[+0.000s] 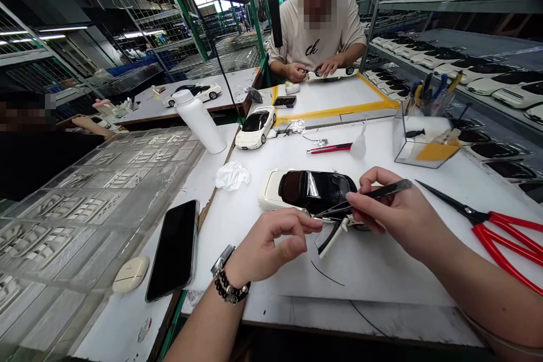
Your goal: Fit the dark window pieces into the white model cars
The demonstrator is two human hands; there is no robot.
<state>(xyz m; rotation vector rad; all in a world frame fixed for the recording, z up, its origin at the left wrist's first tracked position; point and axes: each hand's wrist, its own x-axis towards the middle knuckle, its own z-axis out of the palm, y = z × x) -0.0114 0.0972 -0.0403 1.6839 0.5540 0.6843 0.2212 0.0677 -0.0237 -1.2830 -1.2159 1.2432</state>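
Observation:
A white model car (307, 189) with a black roof lies on the white table (382, 266) in front of me, one door hanging open toward me. My right hand (392, 212) pinches dark metal tweezers (369, 197) whose tips reach the car's open door. My left hand (271, 243) is curled, thumb and forefinger pinched together at the car's near side by the tweezer tips; what they hold is too small to make out.
Red-handled scissors (500, 232) lie at right. A black phone (175, 249) and white earbud case (130, 274) lie left, beside clear plastic trays (93, 203). A white bottle (199, 121), second white car (257, 126), crumpled tissue (232, 175), red pen (330, 148), clear tool holder (424, 138). A person opposite works on another car.

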